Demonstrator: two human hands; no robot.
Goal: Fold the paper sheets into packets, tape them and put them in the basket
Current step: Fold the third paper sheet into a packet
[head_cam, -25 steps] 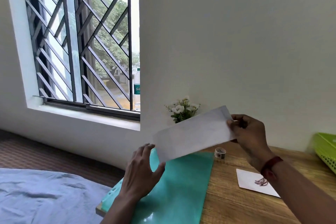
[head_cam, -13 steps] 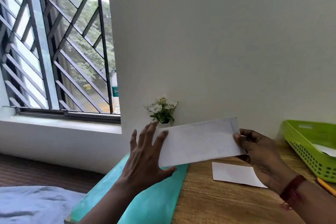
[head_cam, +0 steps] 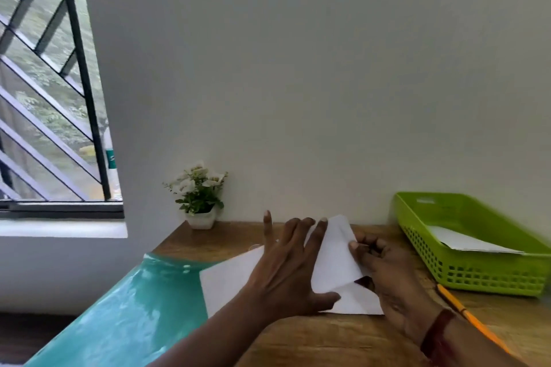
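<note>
Head cam, I see the paper just left of the basket, bare desk between. Left hand is spread flat on it, right hand pinches its raised flap. Basket's right end blurs out.

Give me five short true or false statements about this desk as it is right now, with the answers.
1. The left hand lies flat on the paper sheet. True.
2. The green basket is empty. False: a white paper lies in it.
3. The right hand pinches a raised end of the sheet. True.
4. The pencil lies inside the basket. False: it lies on the wooden table.
5. The potted flowers touch the basket. False: they stand by the wall, left of both hands.
</note>
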